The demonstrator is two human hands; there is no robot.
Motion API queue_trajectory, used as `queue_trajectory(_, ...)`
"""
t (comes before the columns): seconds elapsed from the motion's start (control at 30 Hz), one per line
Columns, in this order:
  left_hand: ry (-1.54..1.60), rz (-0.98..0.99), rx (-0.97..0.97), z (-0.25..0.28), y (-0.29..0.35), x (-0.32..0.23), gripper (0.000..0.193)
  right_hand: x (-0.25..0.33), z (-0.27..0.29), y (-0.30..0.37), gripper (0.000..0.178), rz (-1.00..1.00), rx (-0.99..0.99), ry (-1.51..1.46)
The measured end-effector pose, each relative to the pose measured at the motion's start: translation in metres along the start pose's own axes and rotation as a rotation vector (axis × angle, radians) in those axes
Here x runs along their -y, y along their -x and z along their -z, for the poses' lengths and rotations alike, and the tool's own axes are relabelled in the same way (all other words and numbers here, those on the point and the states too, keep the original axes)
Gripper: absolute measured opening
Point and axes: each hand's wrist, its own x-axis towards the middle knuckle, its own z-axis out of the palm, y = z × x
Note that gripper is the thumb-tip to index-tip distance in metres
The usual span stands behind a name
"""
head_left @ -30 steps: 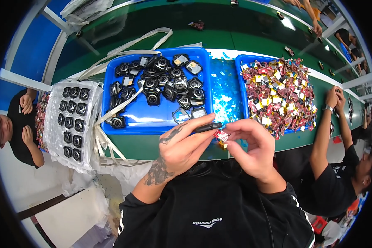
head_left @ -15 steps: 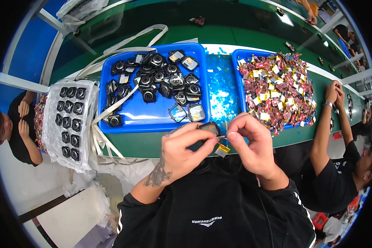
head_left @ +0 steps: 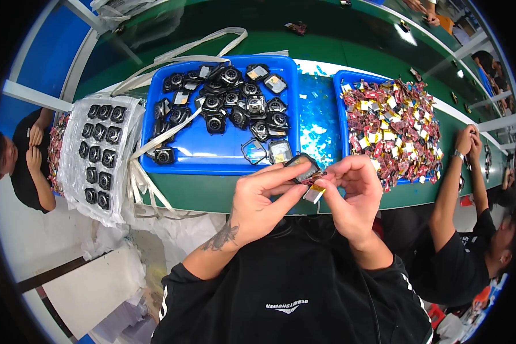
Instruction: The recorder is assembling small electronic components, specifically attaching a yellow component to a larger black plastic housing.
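Observation:
My left hand (head_left: pixel 264 200) grips a black smartwatch case (head_left: pixel 304 165) by its edges, tilted, over the front edge of the green bench. A small silver battery (head_left: pixel 313 194) with yellow tape hangs just below the case, beside a bit of dark red circuit board. My right hand (head_left: pixel 355 195) is closed in a pinch at this battery and board, touching the case's right side. Whether the board is still joined to the case cannot be made out. Ahead of my left hand, a blue tray (head_left: pixel 212 163) holds several black watch cases, some showing grey insides.
To the right, a second blue tray (head_left: pixel 343 117) is heaped with red boards and batteries. Blue film scraps (head_left: pixel 317 129) lie between the trays. White straps (head_left: pixel 172 131) cross the left tray, near a plastic-wrapped pack of watch cases (head_left: pixel 100 155). A co-worker (head_left: pixel 464 241) sits at the right.
The watch case has tilted up and shows more of its face. The battery and red board now sit closer to it, with my right fingers nearer. The whole view has shifted slightly.

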Motion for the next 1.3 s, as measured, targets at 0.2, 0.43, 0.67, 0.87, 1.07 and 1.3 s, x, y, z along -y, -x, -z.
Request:
queue_trajectory(0.2,-0.067,-0.007,0.002,0.001,0.000,0.004,0.036,-0.010,-0.004,0.003,0.028,0.026,-0.026,-0.004)
queue_trajectory(0.43,-0.118,-0.040,-0.008,0.000,-0.003,0.005,0.035,-0.018,-0.005,0.002,0.027,0.091,-0.062,0.070)
queue_trajectory(0.67,0.132,0.015,-0.075,-0.010,-0.002,0.014,0.043,-0.020,-0.006,-0.004,0.040,0.171,-0.112,0.265)
queue_trajectory(0.87,-0.108,-0.098,-0.144,-0.006,-0.004,0.018,0.052,-0.017,-0.015,-0.012,0.041,-0.026,0.068,0.134)
queue_trajectory(1.07,-0.327,-0.053,-0.295,0.017,-0.002,-0.010,0.049,-0.014,0.003,-0.091,0.032,-0.021,0.238,0.286)
queue_trajectory(1.3,-1.300,-0.179,-0.279,0.067,-0.029,0.012,0.030,-0.096,0.048,-0.298,0.043,-0.114,0.001,1.013)
